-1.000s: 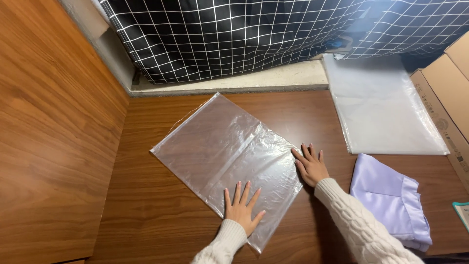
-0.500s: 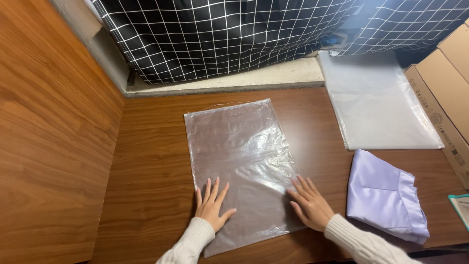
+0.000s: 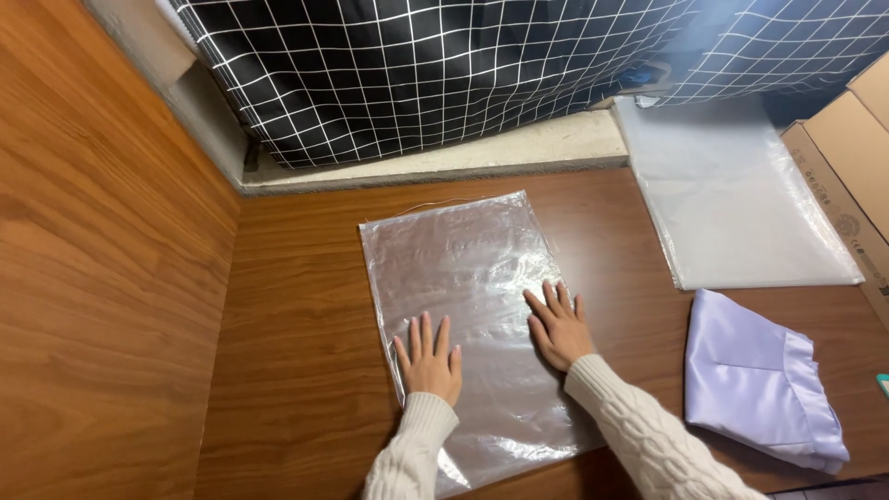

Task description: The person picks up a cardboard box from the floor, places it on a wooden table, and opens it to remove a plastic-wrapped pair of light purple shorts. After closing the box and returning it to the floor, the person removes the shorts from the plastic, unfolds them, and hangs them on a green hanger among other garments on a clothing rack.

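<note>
Clear, crinkled plastic forms a flat rectangular bag [image 3: 472, 324] lying on a brown wooden tabletop [image 3: 306, 370], directly under both hands. The left hand [image 3: 430, 356] rests palm down on the bag's lower left part, fingers straight and slightly spread. The right hand [image 3: 558, 326] lies palm down just to the right of it, near the bag's right edge, fingers fanned. Neither hand grips anything; both are open and pressing flat, seemingly to hold the thin film smooth and still against the wood. Cream cable-knit sleeves [image 3: 639, 435] cover both forearms.

To the right of the right hand, well apart, sits a folded pale lilac fabric piece [image 3: 755, 384]. Beyond it, farther from the hands, a stack of larger clear plastic bags [image 3: 732, 204] lies flat. Brown cardboard boxes [image 3: 857, 157] stand at the far right edge. Ahead of the fingertips, past the bag's top edge, hangs black cloth with a white grid pattern [image 3: 435, 74]. To the left of the left hand rises a wooden side panel [image 3: 102, 278].

Compared with half a second earlier, the bag lies in much the same upright orientation, but the hands have slid up from its lower corners and now sit closer together, nearer its middle. A second ago the bag lay turned at an angle.
</note>
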